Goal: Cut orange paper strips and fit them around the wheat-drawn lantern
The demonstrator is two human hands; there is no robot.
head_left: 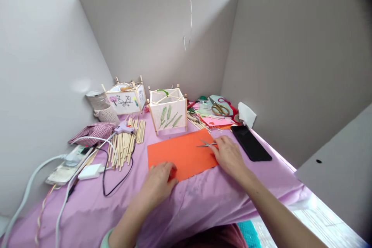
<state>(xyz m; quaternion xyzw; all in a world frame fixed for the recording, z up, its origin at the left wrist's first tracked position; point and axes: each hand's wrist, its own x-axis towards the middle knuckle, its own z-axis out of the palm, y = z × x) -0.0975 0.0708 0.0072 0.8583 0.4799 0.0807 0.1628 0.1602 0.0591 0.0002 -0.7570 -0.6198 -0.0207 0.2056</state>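
A sheet of bright orange paper [180, 155] lies on the purple cloth in front of me. My left hand [159, 181] is at its lower left corner, fingers curled and thumb close to them, gripping the edge. Over the right part of the sheet, my right hand [228, 155] holds small silver scissors [205, 144]. Their blades point left and stand slightly apart above the paper; the handles are mostly hidden by my fingers.
Behind the paper stand two stick-framed paper boxes, one with green leaf drawings [169, 118], one with bird drawings [123, 100]. Left are wooden sticks [123, 147], a glue gun [124, 127] and cables. Right are a black phone [251, 143] and gold-handled scissors [220, 108].
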